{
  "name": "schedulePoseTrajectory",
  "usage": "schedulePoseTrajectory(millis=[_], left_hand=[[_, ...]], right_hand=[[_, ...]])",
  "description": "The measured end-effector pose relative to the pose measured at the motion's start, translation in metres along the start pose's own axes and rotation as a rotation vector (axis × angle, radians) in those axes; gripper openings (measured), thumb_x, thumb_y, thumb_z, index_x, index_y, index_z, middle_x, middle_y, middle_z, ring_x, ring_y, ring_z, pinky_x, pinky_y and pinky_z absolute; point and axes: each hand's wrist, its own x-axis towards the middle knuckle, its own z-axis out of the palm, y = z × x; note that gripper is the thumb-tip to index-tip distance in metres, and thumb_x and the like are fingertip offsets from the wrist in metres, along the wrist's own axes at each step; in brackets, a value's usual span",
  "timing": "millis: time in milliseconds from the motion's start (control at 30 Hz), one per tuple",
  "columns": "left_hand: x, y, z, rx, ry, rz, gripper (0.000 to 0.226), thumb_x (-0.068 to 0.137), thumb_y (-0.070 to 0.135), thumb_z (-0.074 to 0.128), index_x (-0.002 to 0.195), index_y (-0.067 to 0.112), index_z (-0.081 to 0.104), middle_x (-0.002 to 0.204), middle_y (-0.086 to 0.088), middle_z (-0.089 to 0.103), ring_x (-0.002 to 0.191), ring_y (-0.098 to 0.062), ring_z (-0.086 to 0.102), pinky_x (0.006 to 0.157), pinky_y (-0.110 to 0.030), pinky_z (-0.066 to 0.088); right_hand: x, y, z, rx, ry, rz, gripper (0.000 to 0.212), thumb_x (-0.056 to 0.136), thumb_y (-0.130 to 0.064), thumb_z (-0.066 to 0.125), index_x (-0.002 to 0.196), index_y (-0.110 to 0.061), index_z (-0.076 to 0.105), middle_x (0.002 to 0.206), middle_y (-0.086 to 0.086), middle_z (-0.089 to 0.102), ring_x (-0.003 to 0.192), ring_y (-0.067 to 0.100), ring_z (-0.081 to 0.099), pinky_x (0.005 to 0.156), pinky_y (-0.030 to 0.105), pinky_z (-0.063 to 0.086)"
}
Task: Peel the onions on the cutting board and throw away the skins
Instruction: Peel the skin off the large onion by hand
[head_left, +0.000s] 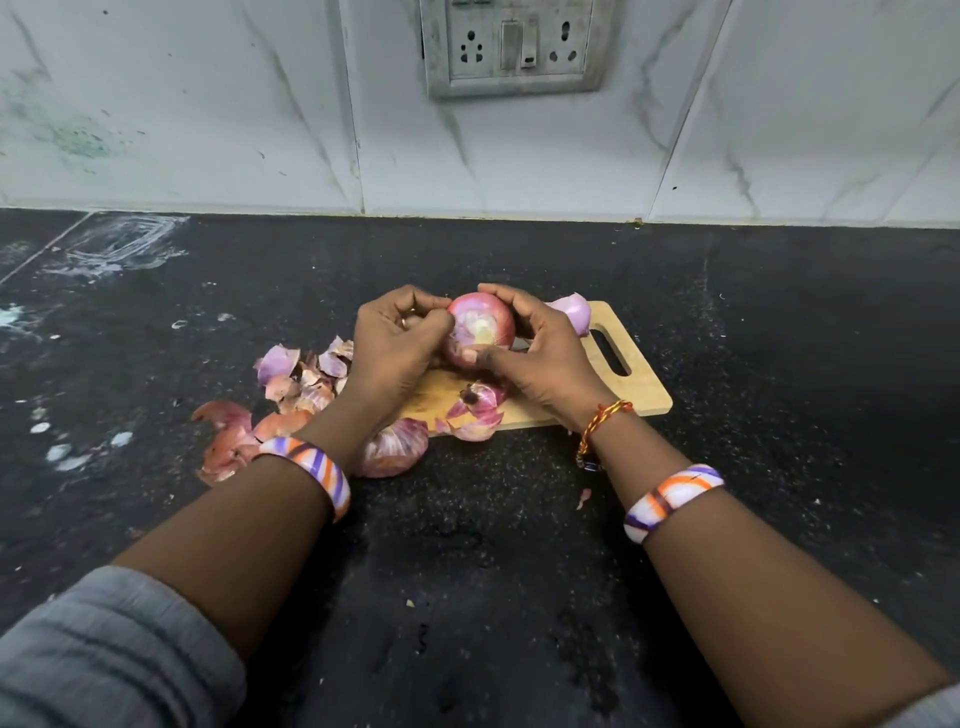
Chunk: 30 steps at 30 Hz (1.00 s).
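One onion (480, 327), firm, slick, papery-skinned, gripped above the cutting board (631, 387) by left hand (397, 345) and right hand (540, 353); likely best pinched at loose skin edges.

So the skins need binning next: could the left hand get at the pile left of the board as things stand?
Probably yes. The skins lie bare on the counter right beside the left hand, nothing between them. But that hand grips the onion and must let go first.

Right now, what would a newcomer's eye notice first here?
First, both hands, left and right, gripping a red onion above the wooden cutting board. Next, the pile of peeled skins on the dark counter, left of the board.
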Motion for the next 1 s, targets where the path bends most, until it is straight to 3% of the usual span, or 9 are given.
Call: schedulePoseTrajectory(millis=[100,233,333,400,500,600,733,867,1000], left_hand=[[-0.0004,-0.0020,-0.0005,0.002,0.008,0.004,0.021,0.080,-0.004,0.057,0.072,0.013,0.067,0.061,-0.011,0.056,0.067,-0.027,0.049,0.063,-0.035,0.048],[-0.0012,-0.0036,-0.0044,0.079,0.038,0.053,0.020,0.073,0.004,0.058,0.064,0.018,0.069,0.059,0.007,0.067,0.066,-0.022,0.060,0.065,-0.049,0.055],[-0.0026,0.0000,-0.0047,0.161,0.064,0.104,0.016,0.073,0.004,0.059,0.063,0.014,0.067,0.059,0.006,0.064,0.059,-0.008,0.059,0.054,-0.034,0.056],[-0.0028,-0.0002,-0.0037,0.090,0.065,0.066,0.019,0.080,-0.004,0.057,0.069,0.009,0.066,0.054,0.007,0.062,0.053,-0.001,0.058,0.049,-0.023,0.052],[-0.0024,-0.0004,-0.0036,-0.015,0.016,0.026,0.019,0.082,-0.005,0.057,0.078,0.011,0.066,0.059,0.008,0.065,0.061,-0.007,0.061,0.057,-0.025,0.055],[-0.0046,0.0003,-0.0030,0.036,-0.036,0.083,0.014,0.078,-0.007,0.063,0.087,0.004,0.065,0.070,0.002,0.065,0.058,0.002,0.061,0.056,-0.015,0.051],[-0.0037,-0.0012,-0.0063,0.122,0.012,0.163,0.014,0.076,0.000,0.065,0.075,0.013,0.068,0.068,0.012,0.066,0.064,0.002,0.060,0.062,-0.018,0.051],[-0.0052,-0.0007,-0.0075,0.187,0.000,0.231,0.008,0.078,0.003,0.065,0.079,0.009,0.069,0.073,0.004,0.066,0.064,0.002,0.060,0.063,-0.019,0.052],[-0.0056,-0.0012,-0.0068,0.214,-0.004,0.257,0.007,0.081,0.006,0.066,0.084,0.010,0.070,0.075,0.001,0.068,0.065,0.002,0.061,0.062,-0.016,0.051]], right_hand=[[0.0005,-0.0007,0.0004,0.014,0.011,0.004,0.059,0.073,-0.002,0.075,0.127,-0.013,0.054,0.112,-0.008,0.056,0.093,-0.005,0.054,0.090,0.017,0.047],[0.0005,0.0006,0.0003,0.032,0.010,0.011,0.059,0.072,-0.002,0.076,0.126,-0.014,0.055,0.113,-0.007,0.057,0.095,-0.003,0.054,0.093,0.021,0.048],[0.0013,0.0028,0.0003,0.046,0.009,0.003,0.059,0.072,0.001,0.076,0.125,-0.013,0.055,0.116,-0.004,0.057,0.102,0.002,0.054,0.096,0.026,0.048],[0.0024,0.0049,0.0003,0.075,0.025,0.011,0.057,0.072,0.004,0.074,0.124,-0.012,0.055,0.117,-0.002,0.057,0.107,0.007,0.053,0.098,0.030,0.047],[0.0045,0.0082,-0.0006,0.136,0.040,0.026,0.054,0.073,0.006,0.072,0.119,-0.016,0.055,0.120,0.004,0.058,0.113,0.017,0.054,0.099,0.038,0.047],[0.0051,0.0088,-0.0007,0.171,0.038,0.038,0.052,0.072,0.006,0.073,0.114,-0.019,0.055,0.120,0.006,0.058,0.114,0.019,0.054,0.099,0.040,0.048],[0.0040,0.0080,-0.0016,0.139,0.018,0.039,0.054,0.072,0.003,0.074,0.117,-0.018,0.055,0.121,0.003,0.057,0.115,0.015,0.053,0.099,0.034,0.047],[0.0029,0.0059,-0.0017,0.135,0.002,0.042,0.055,0.072,0.005,0.074,0.119,-0.014,0.055,0.116,-0.002,0.057,0.112,0.012,0.053,0.099,0.034,0.047],[0.0052,0.0085,-0.0040,0.191,-0.013,0.066,0.055,0.072,0.008,0.072,0.120,-0.012,0.054,0.120,0.006,0.059,0.112,0.015,0.054,0.098,0.038,0.048]])
